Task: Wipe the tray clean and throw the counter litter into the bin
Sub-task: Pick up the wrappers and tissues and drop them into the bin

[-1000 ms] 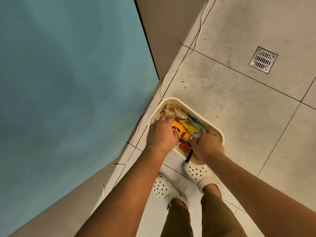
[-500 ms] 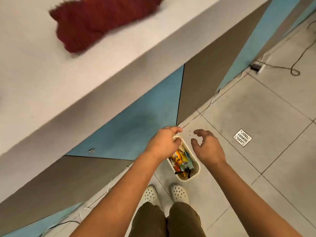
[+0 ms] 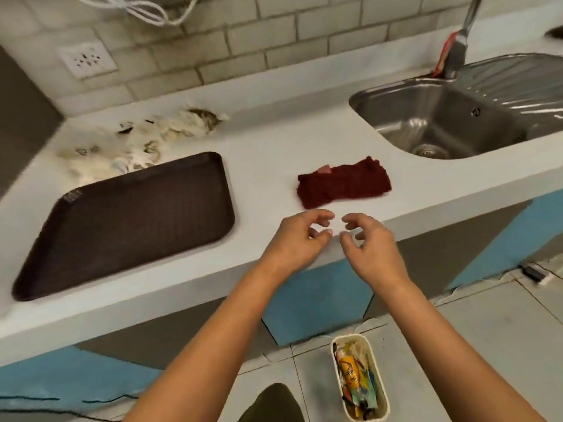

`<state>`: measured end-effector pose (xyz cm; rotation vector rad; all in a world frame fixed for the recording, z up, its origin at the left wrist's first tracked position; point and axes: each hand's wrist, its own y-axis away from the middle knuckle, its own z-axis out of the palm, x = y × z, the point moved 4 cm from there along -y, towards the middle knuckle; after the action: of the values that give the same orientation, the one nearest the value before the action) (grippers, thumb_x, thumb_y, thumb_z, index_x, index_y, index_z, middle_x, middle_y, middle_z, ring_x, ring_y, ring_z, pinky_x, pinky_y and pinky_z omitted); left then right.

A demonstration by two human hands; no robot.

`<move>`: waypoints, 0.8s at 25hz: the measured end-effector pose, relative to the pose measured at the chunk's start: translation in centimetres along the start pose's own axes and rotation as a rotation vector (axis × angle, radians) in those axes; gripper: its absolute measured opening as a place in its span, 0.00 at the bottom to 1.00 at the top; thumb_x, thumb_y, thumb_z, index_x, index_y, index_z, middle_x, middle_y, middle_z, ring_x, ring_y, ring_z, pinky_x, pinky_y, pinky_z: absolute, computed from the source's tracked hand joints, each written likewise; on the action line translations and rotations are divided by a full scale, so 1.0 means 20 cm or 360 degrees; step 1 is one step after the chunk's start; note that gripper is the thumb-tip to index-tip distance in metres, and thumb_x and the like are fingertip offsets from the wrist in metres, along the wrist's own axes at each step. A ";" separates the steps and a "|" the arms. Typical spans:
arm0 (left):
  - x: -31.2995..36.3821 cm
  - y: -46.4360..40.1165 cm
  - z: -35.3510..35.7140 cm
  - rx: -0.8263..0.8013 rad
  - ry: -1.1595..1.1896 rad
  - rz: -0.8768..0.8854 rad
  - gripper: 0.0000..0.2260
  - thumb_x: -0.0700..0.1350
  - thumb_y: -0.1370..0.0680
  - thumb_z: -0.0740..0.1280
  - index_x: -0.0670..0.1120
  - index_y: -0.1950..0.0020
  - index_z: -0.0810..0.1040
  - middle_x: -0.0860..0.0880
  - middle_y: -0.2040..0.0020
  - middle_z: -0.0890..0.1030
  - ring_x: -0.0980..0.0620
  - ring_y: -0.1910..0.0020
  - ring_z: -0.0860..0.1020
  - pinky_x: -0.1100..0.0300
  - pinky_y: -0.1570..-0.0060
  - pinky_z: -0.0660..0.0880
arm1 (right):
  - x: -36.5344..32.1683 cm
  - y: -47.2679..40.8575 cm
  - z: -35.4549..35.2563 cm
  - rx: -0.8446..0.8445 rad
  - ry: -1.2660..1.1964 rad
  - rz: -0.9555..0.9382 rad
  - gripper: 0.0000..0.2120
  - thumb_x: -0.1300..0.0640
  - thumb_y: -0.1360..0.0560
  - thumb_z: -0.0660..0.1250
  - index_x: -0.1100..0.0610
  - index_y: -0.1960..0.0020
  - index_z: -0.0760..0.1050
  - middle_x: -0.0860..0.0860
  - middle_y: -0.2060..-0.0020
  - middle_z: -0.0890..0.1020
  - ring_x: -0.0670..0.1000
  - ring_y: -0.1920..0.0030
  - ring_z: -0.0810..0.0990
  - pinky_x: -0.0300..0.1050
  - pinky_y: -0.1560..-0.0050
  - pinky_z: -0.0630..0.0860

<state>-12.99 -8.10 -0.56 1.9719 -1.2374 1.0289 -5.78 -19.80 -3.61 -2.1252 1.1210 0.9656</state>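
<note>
White counter [image 3: 268, 153]: both hands [image 3: 292, 239] seemingly empty, fingers loosely curled, near red cloth [image 3: 344, 185].

Both hands, the left hand [image 3: 294, 239] and right hand [image 3: 373, 245], have risen from the litter-filled bin [image 3: 359, 380] on the floor to the counter's [image 3: 274, 153] near edge, empty, fingers loosely curled.

tray [image 3: 128, 220]: dark brown plastic, matt, fine textured
cloth [image 3: 344, 185]: deep red, nubbly knit
sink [image 3: 396, 117]: shiny steel
counter [image 3: 268, 153]: smooth matt white
bin [image 3: 384, 400]: cream plastic
wall [image 3: 274, 41]: pale glazed tiles
</note>
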 end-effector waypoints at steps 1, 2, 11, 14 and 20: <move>0.01 0.00 -0.08 0.0065 0.0022 0.0003 0.13 0.42 0.23 0.65 0.50 0.39 0.76 0.55 0.49 0.76 0.55 0.57 0.76 0.76 0.64 0.70 | -0.07 -0.05 0.01 -0.0016 -0.0002 -0.0047 0.13 0.57 0.25 0.64 0.53 0.41 0.74 0.46 0.50 0.76 0.47 0.56 0.75 0.42 0.54 0.72; 0.02 0.00 -0.17 0.0127 0.0039 0.0002 0.13 0.42 0.23 0.64 0.50 0.39 0.76 0.55 0.49 0.76 0.55 0.58 0.76 0.76 0.65 0.70 | -0.13 -0.10 0.02 -0.0027 -0.0010 -0.0078 0.13 0.57 0.25 0.64 0.52 0.41 0.74 0.45 0.50 0.76 0.46 0.55 0.74 0.41 0.54 0.70; -0.28 -0.06 -0.99 0.0563 0.0023 -0.0089 0.13 0.41 0.23 0.64 0.49 0.39 0.76 0.55 0.51 0.77 0.61 0.65 0.74 0.77 0.62 0.71 | -0.55 -0.46 0.52 -0.0167 -0.0136 -0.0092 0.11 0.60 0.25 0.64 0.56 0.43 0.76 0.51 0.46 0.78 0.49 0.53 0.74 0.40 0.50 0.68; -0.46 -0.06 -1.27 0.0638 0.0007 -0.0150 0.12 0.41 0.23 0.65 0.50 0.41 0.77 0.55 0.51 0.77 0.61 0.65 0.73 0.80 0.63 0.70 | -0.68 -0.54 0.77 -0.0217 -0.0151 -0.0022 0.11 0.59 0.25 0.64 0.54 0.43 0.76 0.50 0.45 0.78 0.49 0.53 0.75 0.41 0.49 0.69; -0.83 -0.15 -1.75 0.0715 -0.0125 -0.0325 0.13 0.42 0.23 0.64 0.48 0.39 0.77 0.51 0.45 0.77 0.61 0.62 0.74 0.73 0.58 0.70 | -0.90 -0.66 1.11 -0.0210 -0.0142 0.0014 0.11 0.60 0.26 0.64 0.54 0.44 0.77 0.50 0.47 0.77 0.48 0.53 0.75 0.38 0.48 0.68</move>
<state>-25.25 28.55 3.63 2.4394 -0.8687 1.2106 -9.23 11.39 -0.76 -2.1584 1.0495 1.1551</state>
